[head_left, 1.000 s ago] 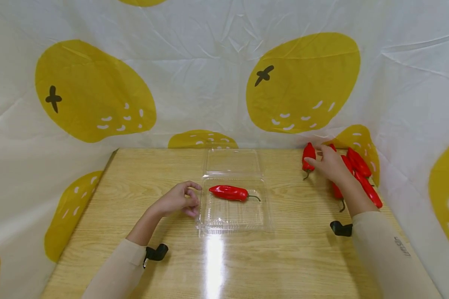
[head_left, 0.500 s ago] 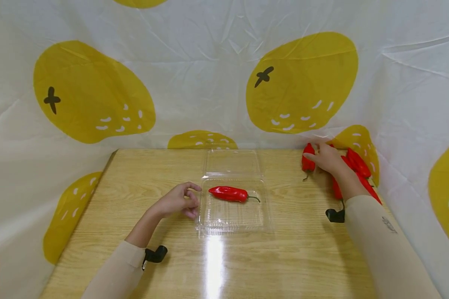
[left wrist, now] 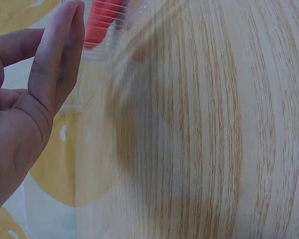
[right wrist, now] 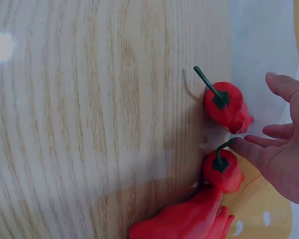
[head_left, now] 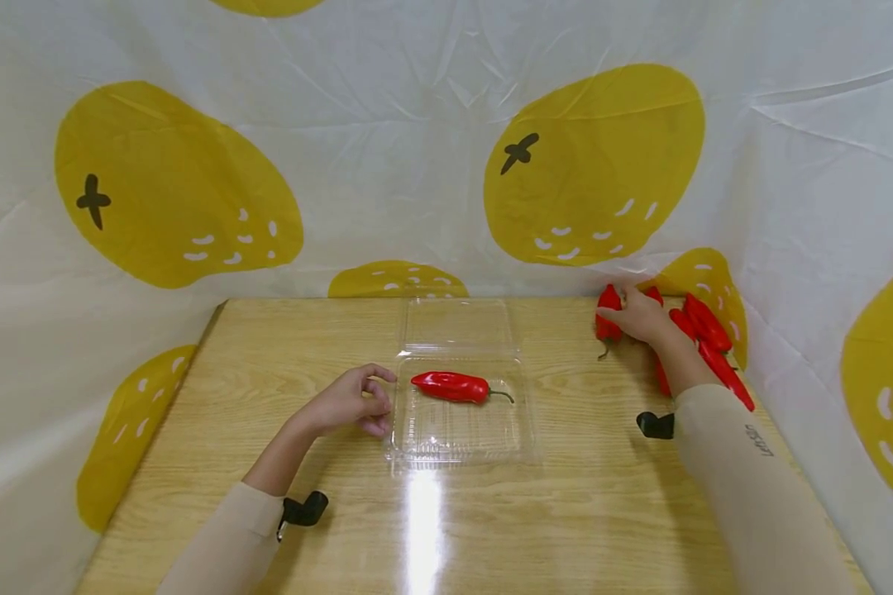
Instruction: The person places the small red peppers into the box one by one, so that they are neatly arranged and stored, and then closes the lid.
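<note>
A clear plastic clamshell container [head_left: 461,434] lies open on the table, its lid [head_left: 457,324] folded back to the far side. One red pepper [head_left: 450,386] with a green stem lies in the base. My left hand [head_left: 350,403] is beside the container's left edge, fingers loosely bent, with nothing held. At the back right, my right hand [head_left: 643,318] reaches over another red pepper [head_left: 608,329]. In the right wrist view, its thumb [right wrist: 284,85] and fingers are spread around the far end of that pepper [right wrist: 223,105], which lies stem toward me.
Several more red peppers [head_left: 709,324] are bunched at the right, partly under my right forearm. The wooden table [head_left: 521,529] meets a white cloth [head_left: 402,190] with yellow fruit shapes at its back and sides.
My right hand has moved slightly left and forward, its thumb and fingers coming over the separate pepper. The left hand stays by the container. The head view has shifted slightly.
</note>
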